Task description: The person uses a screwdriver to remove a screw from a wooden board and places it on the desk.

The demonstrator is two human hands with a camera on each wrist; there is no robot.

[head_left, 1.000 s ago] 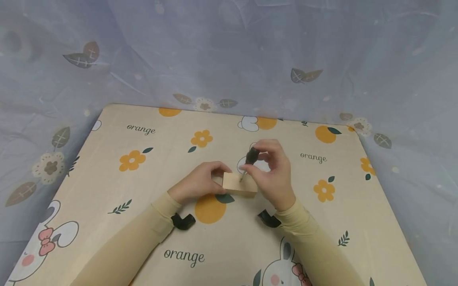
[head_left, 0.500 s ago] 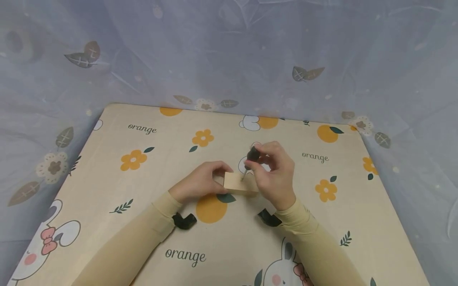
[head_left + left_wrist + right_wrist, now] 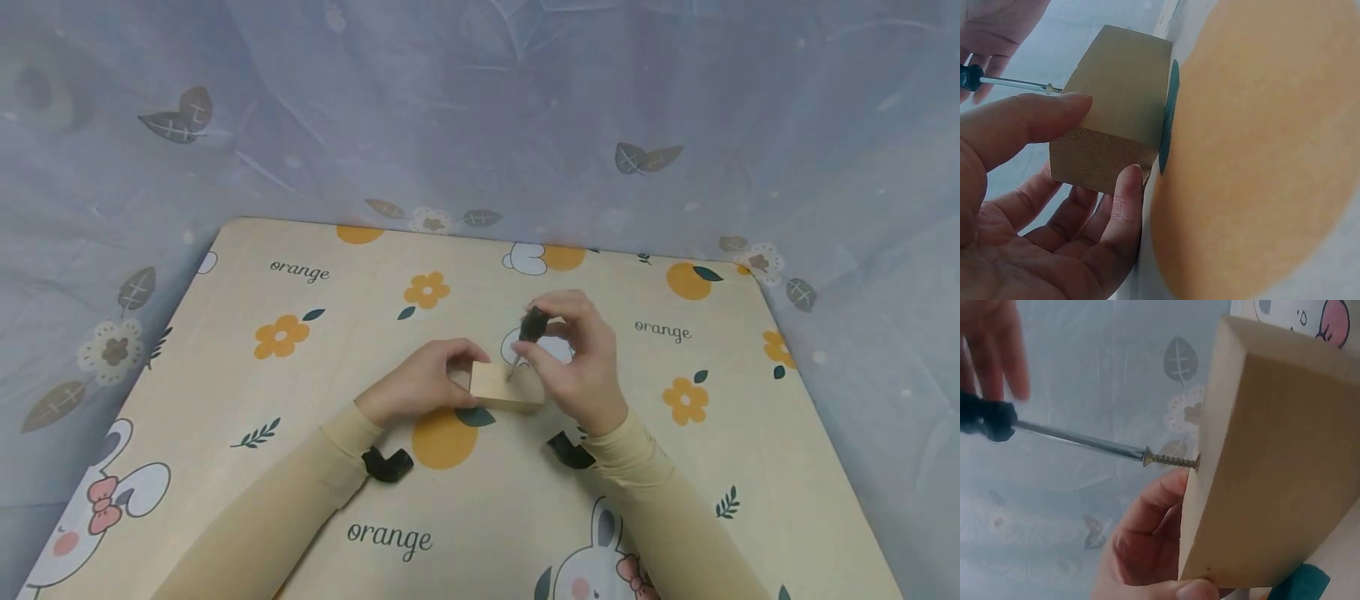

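A pale wooden block [image 3: 489, 383] rests on the printed tabletop, gripped at its left end by my left hand [image 3: 423, 382]. In the left wrist view, the thumb presses the block's near side while the other fingers curl beneath and behind. My right hand [image 3: 587, 362] pinches the dark handle of a screwdriver [image 3: 534, 323] between thumb and fingers. Its metal shaft slants down to the block's upper face. The right wrist view shows a screw [image 3: 1172, 461] standing partly in the wood, its threads exposed. The screwdriver's tip meets the screw head.
The table [image 3: 337, 333] has a cream cover printed with oranges, flowers and rabbits. Behind it hangs a bluish patterned curtain [image 3: 450, 100]. Black curved pieces [image 3: 387, 465] sit at both wrists.
The right hand's fingers have shifted slightly around the screwdriver handle, which leans a little more to the right. The left hand and the block stay almost in place.
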